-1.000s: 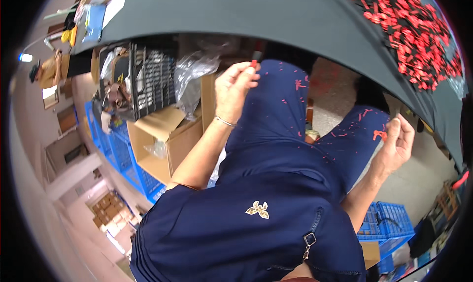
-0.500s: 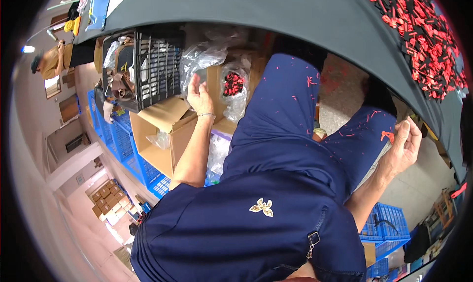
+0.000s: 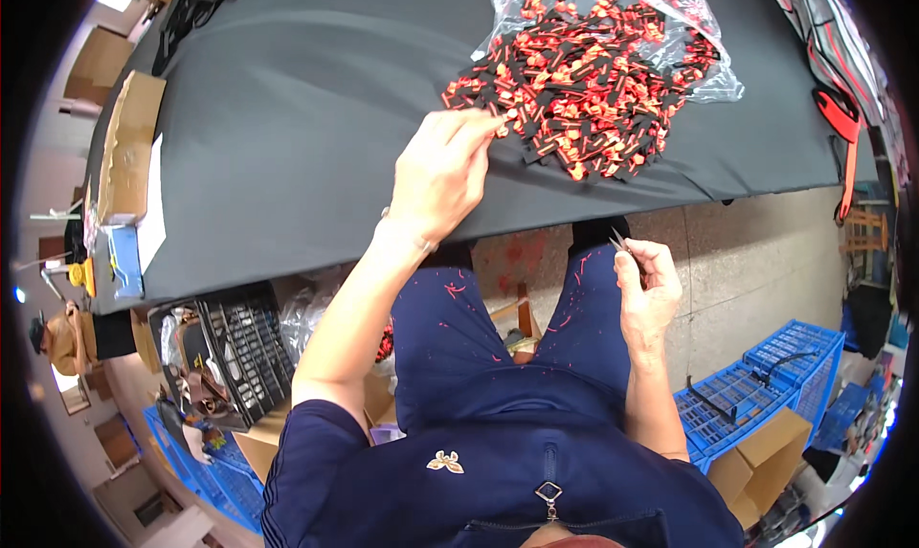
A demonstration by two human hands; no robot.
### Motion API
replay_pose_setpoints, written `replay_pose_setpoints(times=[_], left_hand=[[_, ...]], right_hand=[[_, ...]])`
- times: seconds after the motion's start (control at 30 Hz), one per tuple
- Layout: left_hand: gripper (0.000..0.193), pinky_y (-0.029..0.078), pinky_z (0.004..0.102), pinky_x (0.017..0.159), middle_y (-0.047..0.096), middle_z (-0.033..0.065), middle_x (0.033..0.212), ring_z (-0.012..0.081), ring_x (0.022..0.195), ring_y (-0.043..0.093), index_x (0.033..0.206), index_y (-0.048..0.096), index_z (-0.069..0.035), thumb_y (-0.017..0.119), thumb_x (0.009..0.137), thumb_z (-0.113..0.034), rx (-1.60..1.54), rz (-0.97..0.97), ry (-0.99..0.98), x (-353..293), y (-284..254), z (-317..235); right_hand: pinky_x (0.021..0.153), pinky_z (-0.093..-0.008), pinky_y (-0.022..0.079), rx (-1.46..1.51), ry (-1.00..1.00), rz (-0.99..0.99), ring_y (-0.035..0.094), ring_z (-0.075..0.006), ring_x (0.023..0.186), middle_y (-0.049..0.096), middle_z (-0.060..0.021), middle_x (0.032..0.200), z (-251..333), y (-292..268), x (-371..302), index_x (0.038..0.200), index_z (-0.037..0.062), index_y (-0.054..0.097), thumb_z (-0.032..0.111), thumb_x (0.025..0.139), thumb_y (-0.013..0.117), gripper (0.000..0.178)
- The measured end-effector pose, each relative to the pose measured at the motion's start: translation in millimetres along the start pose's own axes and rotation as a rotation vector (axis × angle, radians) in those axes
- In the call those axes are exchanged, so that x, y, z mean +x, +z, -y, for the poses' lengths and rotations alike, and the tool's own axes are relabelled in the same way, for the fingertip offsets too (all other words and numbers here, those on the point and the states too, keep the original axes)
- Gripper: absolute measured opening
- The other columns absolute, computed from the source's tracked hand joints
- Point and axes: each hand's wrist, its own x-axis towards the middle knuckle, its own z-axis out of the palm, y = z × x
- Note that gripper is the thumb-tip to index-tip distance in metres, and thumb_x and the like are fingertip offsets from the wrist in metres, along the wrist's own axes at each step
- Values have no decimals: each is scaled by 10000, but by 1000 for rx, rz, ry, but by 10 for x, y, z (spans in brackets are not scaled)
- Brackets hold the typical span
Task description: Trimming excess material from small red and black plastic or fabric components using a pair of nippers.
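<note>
A heap of small red-and-black fabric pieces (image 3: 593,89) lies on the dark cloth-covered table (image 3: 316,98), spilling from a clear plastic bag (image 3: 718,84). My left hand (image 3: 440,175) reaches over the table to the heap's near left edge. Its thumb and fingers are pinched together on a small red-and-black piece, largely hidden by the fingertips. Over my right thigh, in front of the table edge, my right hand (image 3: 649,285) is closed round thread snips (image 3: 618,239). Two pointed metal tips stick out past the fingers; the rest is hidden in the palm.
Red thread scraps (image 3: 455,288) dot my trousers. A black crate (image 3: 244,352) stands at lower left, blue crates (image 3: 766,376) and a cardboard box (image 3: 766,457) at right. A red-and-black strap (image 3: 842,132) hangs over the table's right side. Another person (image 3: 69,342) is far left.
The view has swung toward the table. My left hand has gone from beside the cardboard box to the heap. My right hand, earlier pinching a red piece, now shows the snips' tips.
</note>
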Motion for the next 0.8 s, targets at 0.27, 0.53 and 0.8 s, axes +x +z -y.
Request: replay_pose_setpoints(times=[0.27,0.53,0.8], left_hand=[[244,451,326,815,603,35,1001,227,936,547,1002,637,-122,636,758,-108,150,251,157,359,294,244],[161,440,344,750,569,38,930,227,896,540,913,631,-108,647,762,-161,239,394,213,523,334,277],[71,488,299,675,647,86,860,164,747,609,886,584,-45,594,817,-62,-313,-111,-174,545,416,245]], right_hand=[[672,-178,447,29,31,-22,544,-43,746,607,-11,852,-54,-129,46,948,31,566,32,814,645,155],[642,-174,448,3,-43,-1,544,-32,720,607,4,821,63,9,72,952,33,586,55,808,663,165],[660,-178,446,28,-41,-49,544,-42,736,609,-4,840,9,-94,134,947,26,570,50,814,654,159]])
